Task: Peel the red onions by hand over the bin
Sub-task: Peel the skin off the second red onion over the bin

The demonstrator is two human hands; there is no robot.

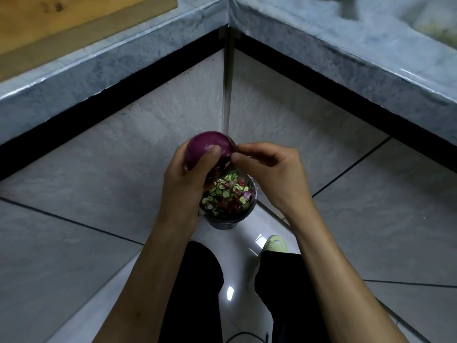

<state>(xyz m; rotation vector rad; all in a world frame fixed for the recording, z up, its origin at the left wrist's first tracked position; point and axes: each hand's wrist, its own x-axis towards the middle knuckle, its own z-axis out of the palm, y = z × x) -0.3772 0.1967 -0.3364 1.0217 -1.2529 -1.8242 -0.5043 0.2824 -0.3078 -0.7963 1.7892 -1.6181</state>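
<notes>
Two bare forearms reach forward above dark trousers (195, 293) and a pale green shoe (275, 243) on a glossy tiled floor (74, 243). The left hand (188, 179) grips a red onion (207, 147), thumb curled across its front. The right hand (269, 169) pinches at the onion's right edge with thumb and forefinger. Directly below stands a dark bin (227, 219) holding green rounds and purple skins. Grey stone benches (346, 53) meet in a corner over tiled fronts. No writing is legible.
</notes>
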